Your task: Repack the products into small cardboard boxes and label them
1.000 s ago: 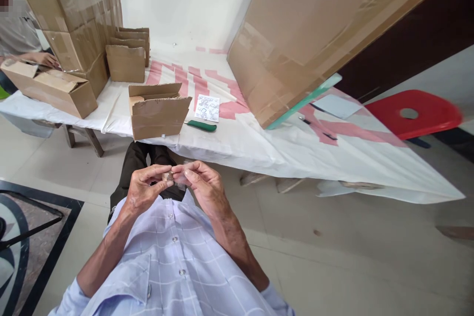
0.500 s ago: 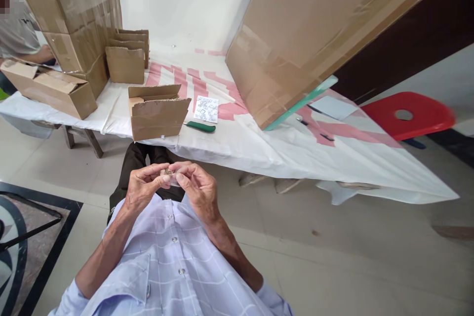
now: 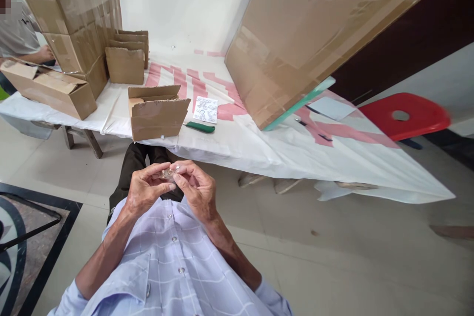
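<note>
Close together above my lap, my left hand [image 3: 146, 187] and my right hand [image 3: 196, 186] pinch a small clear plastic packet [image 3: 168, 174]. Something brownish shows inside it, too small to name. Fingers cover much of the packet on both sides. Beyond my hands, at the table's front edge, stands an open cardboard box [image 3: 160, 119]. A green-handled knife [image 3: 200, 127] lies to the right of that box. Just behind the knife is a white sheet with small printed drawings [image 3: 206, 109].
A white-covered table [image 3: 237, 143] runs across in front. Stacked cartons [image 3: 74, 19] and a long box [image 3: 55, 86] are at left, with a person behind them. A large cardboard panel [image 3: 296, 39] leans at right, near pens [image 3: 301, 121] and a red stool [image 3: 411, 116].
My left thumb has shifted slightly off the packet, so more of the clear plastic shows between my fingers. Both hands stay in nearly the same place.
</note>
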Tool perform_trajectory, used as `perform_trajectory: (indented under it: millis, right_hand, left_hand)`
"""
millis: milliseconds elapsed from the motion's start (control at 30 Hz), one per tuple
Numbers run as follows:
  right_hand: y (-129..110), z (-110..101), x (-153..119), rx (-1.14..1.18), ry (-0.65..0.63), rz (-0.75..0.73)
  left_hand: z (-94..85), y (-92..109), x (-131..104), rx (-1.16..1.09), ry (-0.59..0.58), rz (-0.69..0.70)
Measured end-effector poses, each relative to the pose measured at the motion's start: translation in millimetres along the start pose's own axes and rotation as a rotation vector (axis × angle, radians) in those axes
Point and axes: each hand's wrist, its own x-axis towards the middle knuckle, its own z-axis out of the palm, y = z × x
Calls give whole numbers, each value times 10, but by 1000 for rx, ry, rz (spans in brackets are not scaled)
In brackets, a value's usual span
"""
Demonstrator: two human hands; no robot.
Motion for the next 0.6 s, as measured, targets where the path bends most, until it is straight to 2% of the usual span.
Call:
perform_trajectory:
  millis: [233,600]
  right_hand:
    - [26,-21,8,4,-1,22]
    - [19,-91,30,50,-32,99]
  left_hand:
    - [-22,28,-3,372,10,260]
    - [-42,73,-24,518,-53,346]
